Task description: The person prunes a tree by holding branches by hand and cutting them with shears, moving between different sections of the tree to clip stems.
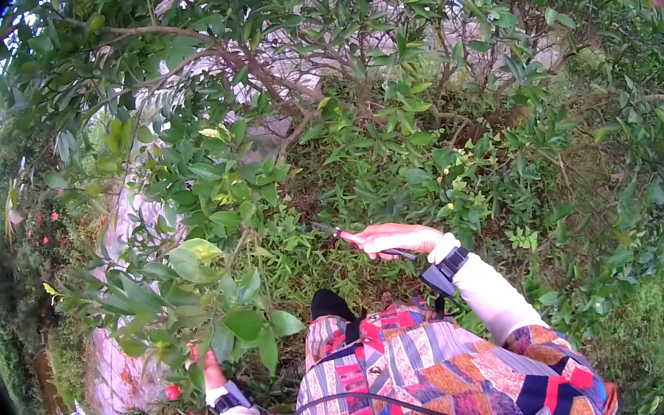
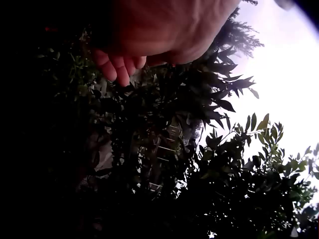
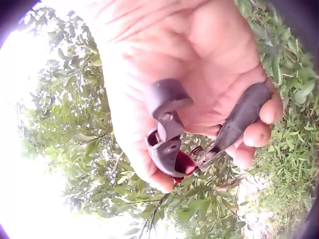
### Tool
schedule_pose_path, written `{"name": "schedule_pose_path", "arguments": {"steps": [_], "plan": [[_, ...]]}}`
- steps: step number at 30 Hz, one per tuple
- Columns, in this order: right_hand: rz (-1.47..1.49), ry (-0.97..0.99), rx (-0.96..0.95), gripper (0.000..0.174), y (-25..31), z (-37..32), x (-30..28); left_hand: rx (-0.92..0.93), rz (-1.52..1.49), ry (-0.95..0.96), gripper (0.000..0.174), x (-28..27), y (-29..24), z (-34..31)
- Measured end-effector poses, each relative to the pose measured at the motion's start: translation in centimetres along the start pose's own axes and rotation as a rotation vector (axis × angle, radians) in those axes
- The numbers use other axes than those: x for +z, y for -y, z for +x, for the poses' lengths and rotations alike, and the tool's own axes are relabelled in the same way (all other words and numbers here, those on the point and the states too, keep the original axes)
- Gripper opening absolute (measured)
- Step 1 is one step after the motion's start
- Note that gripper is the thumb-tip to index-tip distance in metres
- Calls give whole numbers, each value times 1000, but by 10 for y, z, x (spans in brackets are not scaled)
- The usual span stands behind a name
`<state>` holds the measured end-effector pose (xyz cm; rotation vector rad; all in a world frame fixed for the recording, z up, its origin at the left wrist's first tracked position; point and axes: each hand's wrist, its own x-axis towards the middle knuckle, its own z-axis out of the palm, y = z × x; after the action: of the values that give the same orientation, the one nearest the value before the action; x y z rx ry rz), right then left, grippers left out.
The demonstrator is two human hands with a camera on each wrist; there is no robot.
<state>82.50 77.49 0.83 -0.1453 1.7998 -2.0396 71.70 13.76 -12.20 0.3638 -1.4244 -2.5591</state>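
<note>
The head view looks forward and steeply down from above the patchwork shirt point(image 1: 418, 371), taking in both arms and the citrus-like tree point(image 1: 220, 171). The left wrist view sits close to the left grip point(image 1: 209, 370), facing foliage and bright sky point(image 2: 279, 64). The right wrist view, also close, shares the right grip point(image 1: 398, 239) and pruning shears point(image 3: 244, 117) with the head view.

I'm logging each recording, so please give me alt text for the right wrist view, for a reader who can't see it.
A right hand, palm facing the camera, holds dark-handled garden shears, its fingers curled over one handle. Green leaves fill much of the background, with bright glare at left.
</note>
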Motion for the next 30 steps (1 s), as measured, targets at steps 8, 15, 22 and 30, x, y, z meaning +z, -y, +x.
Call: {"name": "schedule_pose_path", "arguments": {"steps": [8,15,22,30], "plan": [[82,-76,-38,50,18,2,6,-722,365,534,31,190,98,-52],[225,-41,-161,49,39,12,16,-560,556,926,32,306,53,-122],[183,90,-124,56,56,13,-7,-377,302,901,46,343,54,-157],[333,158,-31,58,47,13,-41,-325,186,657,49,381,91,-207]]}}
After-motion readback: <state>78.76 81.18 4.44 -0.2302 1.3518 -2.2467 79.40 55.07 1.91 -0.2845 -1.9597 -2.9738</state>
